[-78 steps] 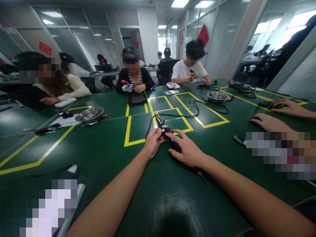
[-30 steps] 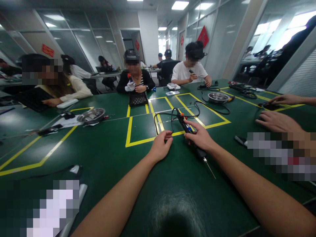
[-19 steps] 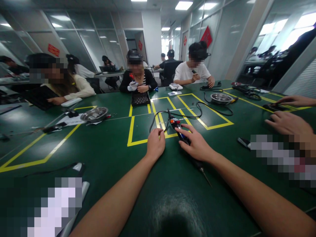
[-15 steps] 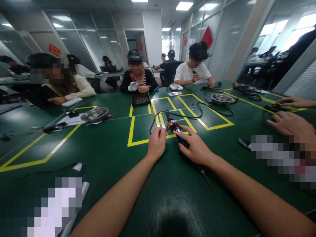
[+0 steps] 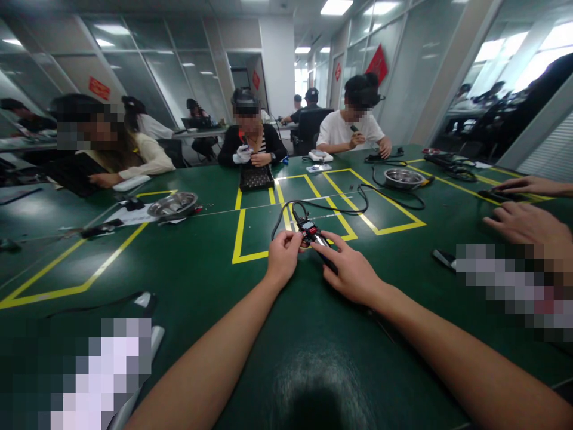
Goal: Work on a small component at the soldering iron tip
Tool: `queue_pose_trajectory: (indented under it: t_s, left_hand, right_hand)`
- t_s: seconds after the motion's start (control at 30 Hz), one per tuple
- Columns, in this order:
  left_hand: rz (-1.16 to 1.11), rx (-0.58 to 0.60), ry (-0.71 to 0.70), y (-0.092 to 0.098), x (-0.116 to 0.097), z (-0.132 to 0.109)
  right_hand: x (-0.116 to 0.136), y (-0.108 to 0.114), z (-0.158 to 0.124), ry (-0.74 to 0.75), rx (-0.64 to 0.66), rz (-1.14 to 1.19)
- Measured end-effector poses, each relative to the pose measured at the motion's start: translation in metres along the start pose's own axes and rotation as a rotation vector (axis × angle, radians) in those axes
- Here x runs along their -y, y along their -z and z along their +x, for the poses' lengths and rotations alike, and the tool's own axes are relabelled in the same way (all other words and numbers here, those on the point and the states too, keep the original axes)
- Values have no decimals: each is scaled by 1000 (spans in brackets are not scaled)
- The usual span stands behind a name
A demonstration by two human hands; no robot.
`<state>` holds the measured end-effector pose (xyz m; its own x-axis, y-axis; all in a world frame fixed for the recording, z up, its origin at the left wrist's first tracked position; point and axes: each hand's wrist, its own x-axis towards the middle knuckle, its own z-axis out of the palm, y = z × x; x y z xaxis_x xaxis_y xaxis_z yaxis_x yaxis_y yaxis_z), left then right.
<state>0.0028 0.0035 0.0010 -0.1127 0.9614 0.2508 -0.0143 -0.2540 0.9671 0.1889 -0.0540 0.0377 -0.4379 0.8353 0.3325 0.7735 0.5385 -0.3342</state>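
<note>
Tool (image 5: 319, 240) shifted left over green table (image 5: 340, 346), glass (image 5: 154, 89) beyond.

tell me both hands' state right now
Left hand: closed at the far end of the black corded tool; whether it pinches anything cannot be told.
Right hand: closed, holding that tool.

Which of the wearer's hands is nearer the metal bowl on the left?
Left: the left hand is right of the bowl, nearer the camera; the right hand is farther right.
</note>
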Motion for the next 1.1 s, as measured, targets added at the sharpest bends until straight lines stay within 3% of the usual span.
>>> queue_pose_trajectory:
  t_s: [0.37,1.1]
  left_hand:
    - [-98,22,174,0,7,4]
    - [-74,141,128,2,13,4]
  right_hand:
    - [-2,0,0,-12,-19,-5]
    - [-2,1,0,-9,-34,-28]
